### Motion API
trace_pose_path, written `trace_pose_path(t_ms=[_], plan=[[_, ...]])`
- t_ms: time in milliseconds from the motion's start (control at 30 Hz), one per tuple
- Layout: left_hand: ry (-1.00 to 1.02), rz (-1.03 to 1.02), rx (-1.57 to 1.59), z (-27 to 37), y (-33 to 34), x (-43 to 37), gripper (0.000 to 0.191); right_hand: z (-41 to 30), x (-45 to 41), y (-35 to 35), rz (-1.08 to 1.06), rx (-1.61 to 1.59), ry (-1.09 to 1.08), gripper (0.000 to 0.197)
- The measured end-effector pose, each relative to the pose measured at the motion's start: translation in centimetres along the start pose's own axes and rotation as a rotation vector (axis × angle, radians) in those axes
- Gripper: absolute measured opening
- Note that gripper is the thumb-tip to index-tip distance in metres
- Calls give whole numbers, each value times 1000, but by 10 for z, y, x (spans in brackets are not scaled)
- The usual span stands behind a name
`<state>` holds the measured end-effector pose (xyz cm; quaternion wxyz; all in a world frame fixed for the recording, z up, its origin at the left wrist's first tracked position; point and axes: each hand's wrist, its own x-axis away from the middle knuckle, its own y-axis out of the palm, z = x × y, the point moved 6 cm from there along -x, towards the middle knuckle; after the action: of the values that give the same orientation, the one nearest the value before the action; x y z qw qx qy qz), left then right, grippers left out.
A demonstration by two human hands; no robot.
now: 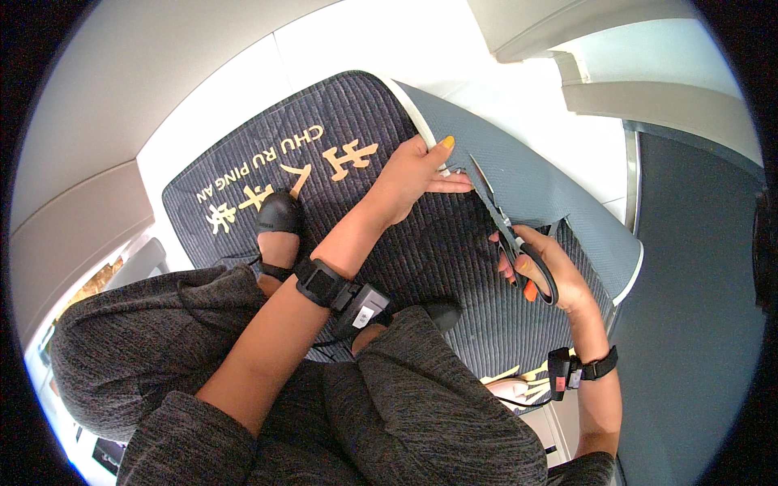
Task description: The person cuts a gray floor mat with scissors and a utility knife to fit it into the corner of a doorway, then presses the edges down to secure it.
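Observation:
A dark ribbed floor mat (346,212) with pale yellow writing lies under my feet, its far right side folded over to show a grey-blue backing (535,158). At the fold, my left hand (410,173) grips the pale trimmed edge, thumb on top and fingers stretched toward the cut. My right hand (553,261) is around the black handles of a pair of scissors (499,219). Their blades point up and left, slightly apart, along a cut edge near my left fingertips. Small whitish scraps (450,171) cling there. A notch shows in the backing above my right hand.
White floor tiles (243,97) surround the mat's far side. Beige panels (85,206) stand at the left, with more at the upper right. A dark grey surface (687,291) lies right of a metal strip. My black shoe (279,212) rests on the mat.

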<state>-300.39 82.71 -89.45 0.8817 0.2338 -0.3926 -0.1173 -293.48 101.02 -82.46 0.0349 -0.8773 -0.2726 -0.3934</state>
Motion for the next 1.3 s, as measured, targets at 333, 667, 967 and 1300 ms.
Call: trace_pose_path(t_ms=[333, 667, 967, 1300], plan=[[-5, -2, -7, 4, 2, 5, 36, -5, -10, 4, 22, 67, -35, 64], [-8, -2, 38, 4, 2, 2, 35, -1, -8, 10, 70, -34, -47, 48], [-8, -13, 45, 1, 0, -1, 35, 5, -10, 6, 100, -57, 3, 38], [-21, 39, 3, 10, 1, 4, 31, 7, -17, 8, 88, -39, 2, 37]])
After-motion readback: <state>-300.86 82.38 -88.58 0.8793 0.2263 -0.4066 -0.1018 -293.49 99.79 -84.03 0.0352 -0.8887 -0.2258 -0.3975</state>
